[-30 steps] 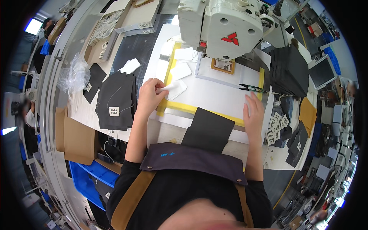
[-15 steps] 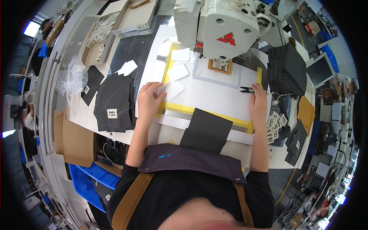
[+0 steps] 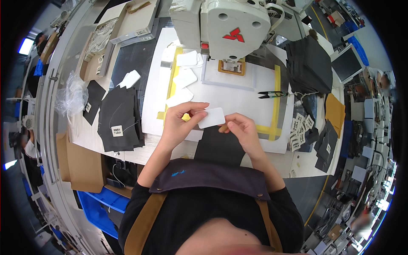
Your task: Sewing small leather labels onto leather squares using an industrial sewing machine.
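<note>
Ok so, moved the left hand (image 3: 180, 124) off the loose white cards (image 3: 185, 79) on the left, in toward the near middle, now with a white card (image 3: 213, 117) pinched over the black piece (image 3: 219, 146). Brought the right hand (image 3: 243, 131) over too, away from the snips (image 3: 272, 94) at far right, fingertips now at the card's right edge.

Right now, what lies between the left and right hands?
In the head view, a white card lies between the left hand, which pinches it, and the right hand, close to its other end.
</note>
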Available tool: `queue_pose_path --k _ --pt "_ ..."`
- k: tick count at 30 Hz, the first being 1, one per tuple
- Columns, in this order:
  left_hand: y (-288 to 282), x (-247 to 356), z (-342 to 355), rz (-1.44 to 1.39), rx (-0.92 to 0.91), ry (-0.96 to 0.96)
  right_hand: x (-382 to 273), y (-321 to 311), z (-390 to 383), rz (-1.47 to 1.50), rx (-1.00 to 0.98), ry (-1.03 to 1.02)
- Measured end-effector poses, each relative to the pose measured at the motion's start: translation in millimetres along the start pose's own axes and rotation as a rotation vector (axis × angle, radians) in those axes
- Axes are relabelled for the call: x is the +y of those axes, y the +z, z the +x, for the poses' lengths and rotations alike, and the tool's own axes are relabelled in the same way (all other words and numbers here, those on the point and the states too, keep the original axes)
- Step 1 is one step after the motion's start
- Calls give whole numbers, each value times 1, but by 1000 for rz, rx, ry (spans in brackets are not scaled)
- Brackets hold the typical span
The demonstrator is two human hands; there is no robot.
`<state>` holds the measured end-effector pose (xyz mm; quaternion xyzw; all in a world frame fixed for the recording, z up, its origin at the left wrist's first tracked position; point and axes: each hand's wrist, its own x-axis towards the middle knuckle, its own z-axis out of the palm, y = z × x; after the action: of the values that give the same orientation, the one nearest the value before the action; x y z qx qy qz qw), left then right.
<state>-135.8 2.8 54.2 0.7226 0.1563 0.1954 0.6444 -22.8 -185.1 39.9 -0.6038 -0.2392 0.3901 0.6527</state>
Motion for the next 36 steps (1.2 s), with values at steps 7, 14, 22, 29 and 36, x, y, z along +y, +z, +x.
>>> queue_pose_path --k 7,14,22,29,36 --pt "4 11 2 63 -55 42 -11 18 13 172 -2 65" --pt "3 14 1 61 -75 82 -8 19 18 239 15 -28" --pt "1 20 -1 154 -25 96 -2 21 21 251 77 -63" --pt "-7 7 -1 110 84 -8 -1 23 21 247 60 -28" --pt "-13 -12 0 -58 105 -86 8 22 21 240 64 -39"
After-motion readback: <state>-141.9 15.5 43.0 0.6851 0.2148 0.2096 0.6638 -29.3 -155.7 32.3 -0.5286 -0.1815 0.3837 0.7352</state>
